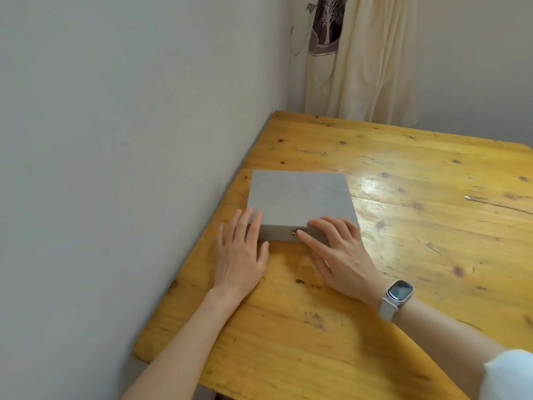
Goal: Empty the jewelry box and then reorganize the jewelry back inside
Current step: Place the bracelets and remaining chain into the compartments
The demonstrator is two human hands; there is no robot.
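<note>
Grey jewelry box (pixel 300 197) lies closed near the wall; left hand (pixel 240 249) and right hand (pixel 337 249) rest flat-fingered on its front edge.

The box (pixel 300 197) is plain pale grey with a small brass-coloured clasp (pixel 294 232). The bench (pixel 403 284) is glossy yellow-orange wood with dark knots and streaks. The watch (pixel 396 297) has a white strap and dark screen. The curtain (pixel 375 67) is cream; a brown cloth (pixel 330 21) beside it carries a pale tree pattern.

Just one head cam, looking forward and down, close over the yellow knotty wooden table (pixel 375 284), wall left of it.
</note>
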